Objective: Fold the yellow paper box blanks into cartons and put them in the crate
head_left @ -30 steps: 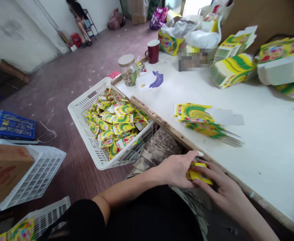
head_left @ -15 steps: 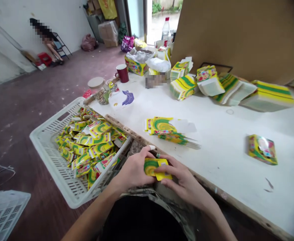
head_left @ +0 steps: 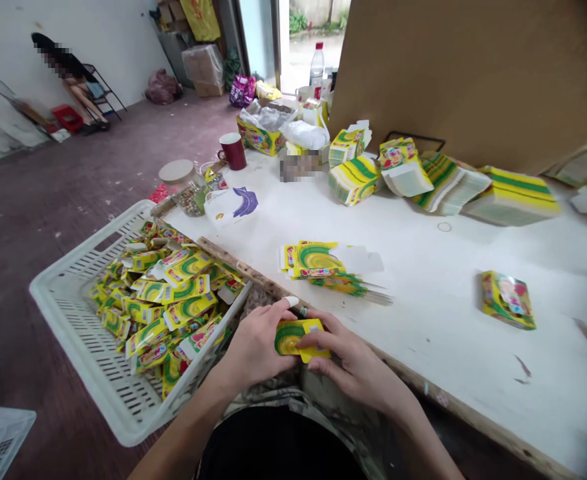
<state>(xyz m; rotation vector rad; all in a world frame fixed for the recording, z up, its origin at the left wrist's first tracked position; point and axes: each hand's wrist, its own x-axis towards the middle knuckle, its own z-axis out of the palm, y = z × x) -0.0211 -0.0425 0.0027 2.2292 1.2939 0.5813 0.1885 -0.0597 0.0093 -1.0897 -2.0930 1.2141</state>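
Observation:
My left hand [head_left: 256,343] and my right hand [head_left: 351,360] both grip a small yellow and green packet [head_left: 297,335], held over my lap just in front of the white table's edge [head_left: 423,383]. To my left a white plastic basket [head_left: 73,333] holds several of the same packets [head_left: 173,293]. On the table just beyond my hands lies a flat stack of yellow and green cartons [head_left: 323,263]. One folded box [head_left: 507,299] lies apart to the right.
Stacks of flat cartons [head_left: 473,183] line the back of the table under a brown board [head_left: 473,73]. A red mug [head_left: 233,151], a lidded jar [head_left: 178,187] and a white bag [head_left: 231,203] stand at the far left corner. A person sits far off by the wall.
The view has swung right and up, from the floor to the table. My hands have turned the packet between them, so its green and yellow face now shows.

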